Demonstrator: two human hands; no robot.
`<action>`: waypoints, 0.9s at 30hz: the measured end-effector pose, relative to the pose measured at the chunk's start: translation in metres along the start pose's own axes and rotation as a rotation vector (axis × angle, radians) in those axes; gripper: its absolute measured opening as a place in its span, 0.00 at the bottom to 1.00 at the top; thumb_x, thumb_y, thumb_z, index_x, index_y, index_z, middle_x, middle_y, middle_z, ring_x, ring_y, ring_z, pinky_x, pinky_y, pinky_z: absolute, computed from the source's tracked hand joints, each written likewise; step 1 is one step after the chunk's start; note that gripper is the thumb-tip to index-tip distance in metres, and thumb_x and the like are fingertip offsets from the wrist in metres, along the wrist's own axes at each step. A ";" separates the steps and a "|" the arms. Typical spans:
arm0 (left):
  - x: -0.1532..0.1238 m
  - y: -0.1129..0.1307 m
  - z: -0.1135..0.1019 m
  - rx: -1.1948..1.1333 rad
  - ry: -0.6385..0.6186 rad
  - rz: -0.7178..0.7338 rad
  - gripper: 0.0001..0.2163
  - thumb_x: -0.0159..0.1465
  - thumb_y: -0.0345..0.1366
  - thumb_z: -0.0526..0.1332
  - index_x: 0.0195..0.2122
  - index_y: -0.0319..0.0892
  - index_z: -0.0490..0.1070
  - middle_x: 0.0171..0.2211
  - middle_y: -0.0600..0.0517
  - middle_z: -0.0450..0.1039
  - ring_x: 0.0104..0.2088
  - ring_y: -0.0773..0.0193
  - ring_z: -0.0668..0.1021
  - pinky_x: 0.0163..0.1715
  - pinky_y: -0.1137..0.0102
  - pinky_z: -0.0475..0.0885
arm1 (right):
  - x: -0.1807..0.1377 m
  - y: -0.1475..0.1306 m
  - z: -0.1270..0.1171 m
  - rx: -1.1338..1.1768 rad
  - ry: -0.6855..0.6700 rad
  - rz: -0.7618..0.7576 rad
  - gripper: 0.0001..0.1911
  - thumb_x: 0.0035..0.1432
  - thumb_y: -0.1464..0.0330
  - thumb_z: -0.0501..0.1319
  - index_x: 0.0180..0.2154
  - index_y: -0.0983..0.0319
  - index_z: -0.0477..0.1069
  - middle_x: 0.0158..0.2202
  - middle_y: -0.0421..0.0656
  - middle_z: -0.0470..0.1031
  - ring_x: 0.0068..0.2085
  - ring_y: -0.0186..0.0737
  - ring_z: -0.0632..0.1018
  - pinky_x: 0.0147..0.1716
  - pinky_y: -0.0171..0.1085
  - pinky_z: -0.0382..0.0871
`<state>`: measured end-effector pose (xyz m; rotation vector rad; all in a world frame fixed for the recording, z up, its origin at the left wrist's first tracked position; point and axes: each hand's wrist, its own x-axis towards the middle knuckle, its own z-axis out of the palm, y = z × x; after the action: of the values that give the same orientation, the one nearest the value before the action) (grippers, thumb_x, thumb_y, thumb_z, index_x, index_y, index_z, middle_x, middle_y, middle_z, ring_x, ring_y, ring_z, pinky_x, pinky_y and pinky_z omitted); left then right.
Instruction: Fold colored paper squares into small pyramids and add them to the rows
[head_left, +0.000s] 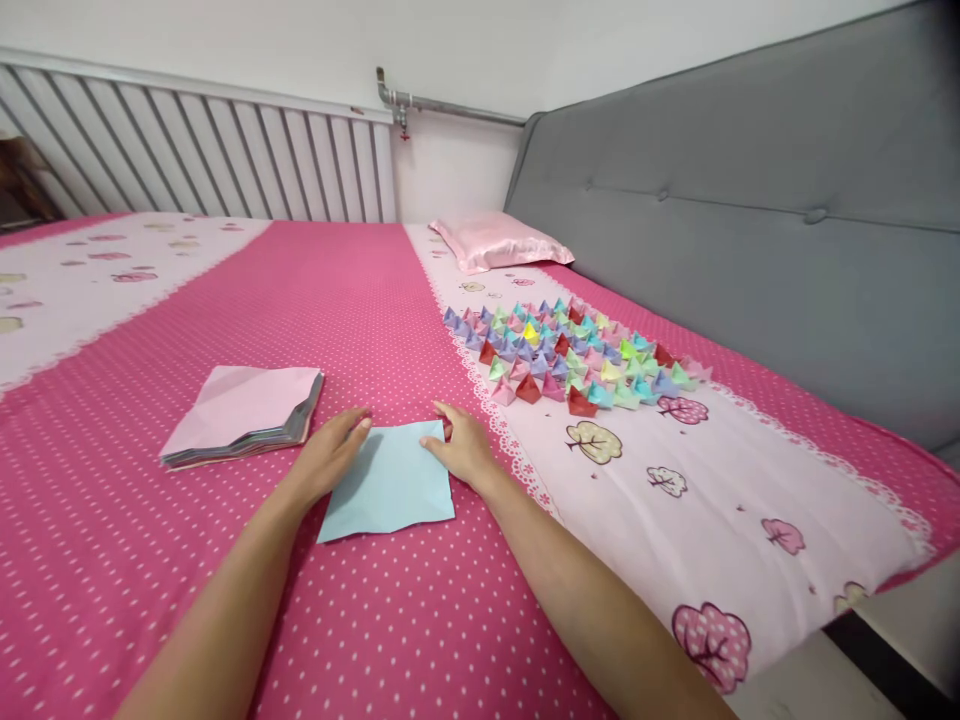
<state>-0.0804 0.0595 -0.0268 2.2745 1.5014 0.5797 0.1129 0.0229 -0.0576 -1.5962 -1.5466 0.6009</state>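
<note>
A square sheet of light blue paper (394, 485) lies unfolded on the bedspread in front of me, its near edge slightly wavy. My left hand (334, 452) is at the sheet's upper left corner, thumb and fingers a little apart. At the upper right corner is my right hand (461, 443), its thumb over the paper and its index finger stretched out past the far edge. Neither hand visibly pinches the sheet. Left of my left hand sits a stack of paper sheets (244, 408), with a pink one on top.
Rows of small folded paper pieces (562, 345) in many colours stand on the right. Behind them lies a pink pillow (499, 240). A grey padded headboard (735, 180) rises along the right side, and a white radiator (202, 150) is at the back. Pink dotted bedspread (330, 290) spreads underneath.
</note>
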 end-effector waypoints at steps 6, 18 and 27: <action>-0.013 0.018 -0.016 -0.078 0.105 -0.210 0.25 0.61 0.52 0.43 0.37 0.38 0.70 0.36 0.45 0.75 0.38 0.55 0.75 0.38 0.66 0.67 | -0.004 -0.002 -0.016 0.620 -0.145 0.181 0.26 0.47 0.74 0.57 0.51 0.63 0.65 0.30 0.40 0.75 0.26 0.31 0.74 0.28 0.32 0.69; -0.017 0.024 0.002 -0.021 0.364 -0.131 0.24 0.62 0.47 0.45 0.50 0.34 0.64 0.49 0.38 0.67 0.48 0.54 0.71 0.50 0.59 0.63 | -0.028 -0.013 -0.040 0.296 -0.187 0.353 0.32 0.47 0.77 0.55 0.55 0.66 0.50 0.25 0.36 0.67 0.21 0.31 0.73 0.17 0.27 0.64; -0.030 0.049 0.011 0.111 0.373 0.030 0.23 0.64 0.44 0.46 0.53 0.33 0.61 0.57 0.37 0.59 0.57 0.53 0.63 0.56 0.58 0.59 | -0.028 -0.004 -0.070 0.224 -0.458 0.319 0.33 0.50 0.72 0.57 0.57 0.64 0.49 0.20 0.34 0.66 0.19 0.32 0.68 0.18 0.30 0.61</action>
<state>-0.0472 0.0123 -0.0160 2.3707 1.7052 0.9975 0.1631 -0.0199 -0.0213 -1.6133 -1.4778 1.3439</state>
